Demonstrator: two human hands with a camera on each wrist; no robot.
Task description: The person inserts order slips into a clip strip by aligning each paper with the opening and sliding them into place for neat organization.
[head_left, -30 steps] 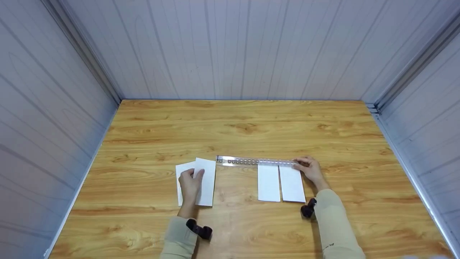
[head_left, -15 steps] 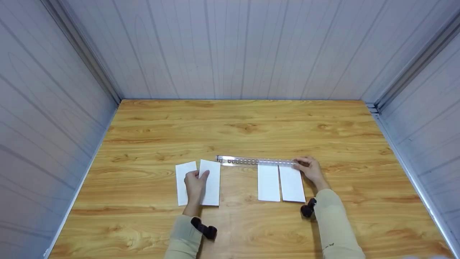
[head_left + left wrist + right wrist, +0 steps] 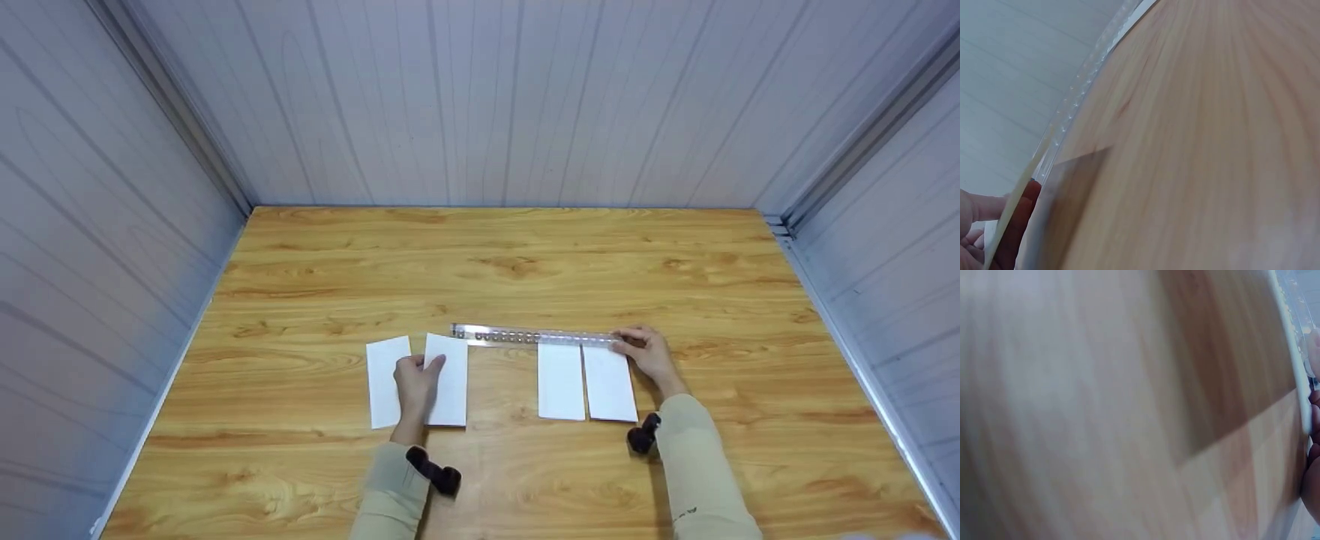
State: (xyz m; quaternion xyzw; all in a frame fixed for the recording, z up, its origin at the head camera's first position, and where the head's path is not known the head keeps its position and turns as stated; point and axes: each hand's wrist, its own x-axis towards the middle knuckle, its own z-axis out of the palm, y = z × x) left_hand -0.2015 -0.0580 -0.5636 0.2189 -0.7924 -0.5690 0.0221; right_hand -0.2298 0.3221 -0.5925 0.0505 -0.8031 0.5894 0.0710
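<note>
My left hand (image 3: 417, 386) pinches a white rectangular card (image 3: 450, 382), thumb on its face and fingers behind. In the left wrist view the card shows edge-on between thumb and fingers (image 3: 1019, 225). Another white card (image 3: 386, 379) lies just left, partly behind that hand. A clear strip like a plastic ruler (image 3: 499, 336), with a row of round marks, runs from the held card's top corner to the right. My right hand (image 3: 646, 355) pinches the strip's right end. Two more white cards, one inner (image 3: 561, 382) and one outer (image 3: 611, 384), sit side by side with their top edges under the strip.
The wood-grain table (image 3: 510, 262) is bounded by pale panel walls at the back (image 3: 480, 105), left and right. Bare tabletop shows between the left and right card pairs. Each sleeve carries a dark wrist camera.
My left hand has slid its card to the right, away from the left card, so its top corner now overlaps the strip's left end. My right hand and the right cards stay put.
</note>
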